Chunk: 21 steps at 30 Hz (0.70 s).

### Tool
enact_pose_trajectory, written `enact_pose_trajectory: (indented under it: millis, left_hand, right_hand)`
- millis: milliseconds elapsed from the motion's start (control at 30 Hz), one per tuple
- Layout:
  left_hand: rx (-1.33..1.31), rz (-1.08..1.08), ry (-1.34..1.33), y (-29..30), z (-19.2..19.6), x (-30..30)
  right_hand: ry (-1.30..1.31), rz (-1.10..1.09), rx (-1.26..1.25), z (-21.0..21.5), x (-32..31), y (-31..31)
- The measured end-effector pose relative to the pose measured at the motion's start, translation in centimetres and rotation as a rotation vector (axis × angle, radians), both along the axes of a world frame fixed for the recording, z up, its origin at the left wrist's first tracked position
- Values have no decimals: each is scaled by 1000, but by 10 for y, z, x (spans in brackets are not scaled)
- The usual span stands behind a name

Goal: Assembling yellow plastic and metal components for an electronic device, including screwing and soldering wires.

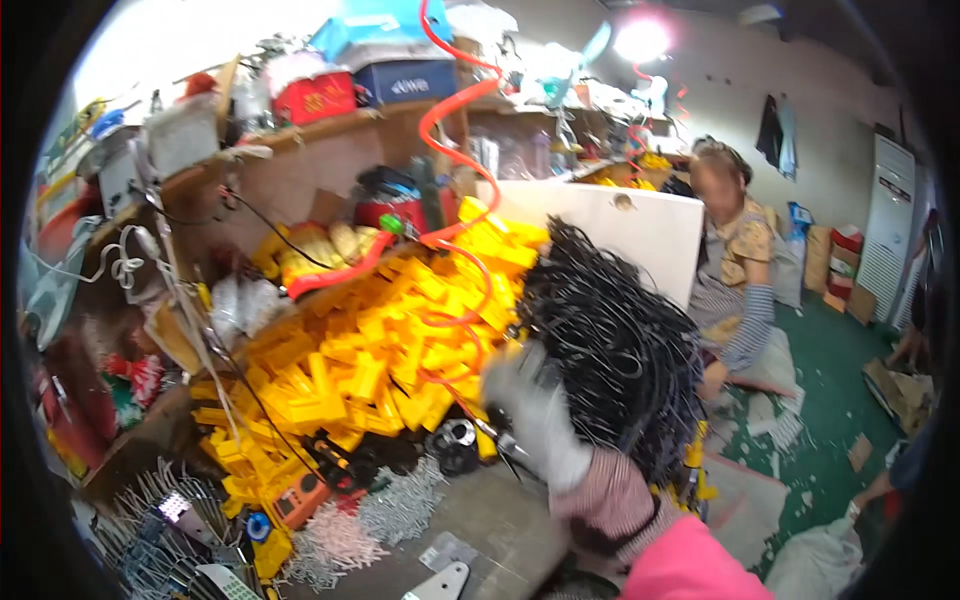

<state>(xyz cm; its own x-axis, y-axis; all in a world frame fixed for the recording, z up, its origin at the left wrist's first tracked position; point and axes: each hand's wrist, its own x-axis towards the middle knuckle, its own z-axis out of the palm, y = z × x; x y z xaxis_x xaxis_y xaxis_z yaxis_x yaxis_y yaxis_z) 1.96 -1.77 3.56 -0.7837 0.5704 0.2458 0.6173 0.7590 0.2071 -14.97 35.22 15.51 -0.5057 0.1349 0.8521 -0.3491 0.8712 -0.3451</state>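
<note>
Pink cloth covers the person's right sleeve (690, 565), and past a striped cuff (610, 500) the grey-gloved right hand (540, 415) is blurred; whether its fingers are apart or closed on something, I cannot tell. The left hand is out of view. A slim tool (487, 430) shows just beside the glove, at the near edge of the heaped yellow parts (350, 375), seemingly on the end of the red coiled hose (465, 100). That hose looks the likeliest cause of trouble — its loops hang over the heap and could snag, dragging pieces down among the small hardware. The tangled black cables (610, 340) beside the hand could catch a finger and slide off in a clump. A low sweep might also mix the silver screws (400, 505) with the pink pieces (340, 540), since the two piles meet.

The grey table (490, 530) carries a white plate (440, 582) with holes at its near side, then an orange meter (300, 497) by the piles. Farther off, a white board (640, 235) stands behind the cables, and a co-worker (735, 260) sits to the right — around them, a green floor (830, 370) strewn with scraps. A red box (315, 98) sits on the shelf (385, 118); a tall white air conditioner (890, 225) stands at the far right.
</note>
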Motion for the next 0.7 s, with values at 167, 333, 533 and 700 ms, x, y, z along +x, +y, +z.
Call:
enact_pose_trajectory:
  millis: [167,333,533,700]
  left_hand:
    - [4,47,-13,5,9,7]
    - [-57,31,-67,12,21,-16]
    - [86,23,-230,-4,16,-23]
    - [127,71,-230,-6,8,-12]
  right_hand:
    - [68,743,-910,33,-4,-15]
    - [-795,989,-411,-102,53,-107]
    - [-678,1087,-88,-135,63,-147]
    - [-760,1114,-118,-145,71,-163]
